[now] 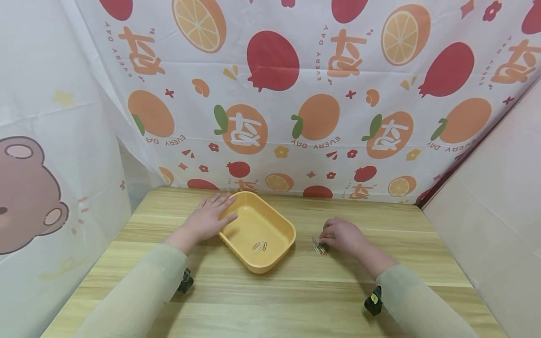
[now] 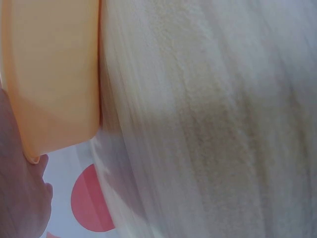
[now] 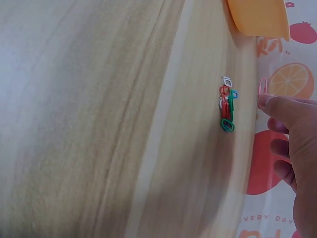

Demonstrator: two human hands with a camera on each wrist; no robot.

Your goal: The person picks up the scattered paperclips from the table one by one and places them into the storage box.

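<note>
A yellow plastic tray (image 1: 253, 220) with raised walls stands on the table, a few paper clips (image 1: 259, 246) lying on its floor. Across the tray's left rim rests my left hand (image 1: 207, 218), fingers spread and fairly straight; the left wrist view catches only part of that hand (image 2: 22, 193) beside the tray wall (image 2: 54, 74). To the right of the tray, my right hand (image 1: 344, 236) is over a small pile of coloured paper clips (image 1: 319, 247). In the right wrist view this hand (image 3: 297, 134) pinches a pink paper clip (image 3: 262, 87) above the pile (image 3: 226, 104).
The wood-grain table (image 1: 296, 300) meets a fruit-print cloth (image 1: 274, 117) at the back. White cloth (image 1: 84, 141) hangs on the left, and a pale panel (image 1: 494, 202) borders the right side.
</note>
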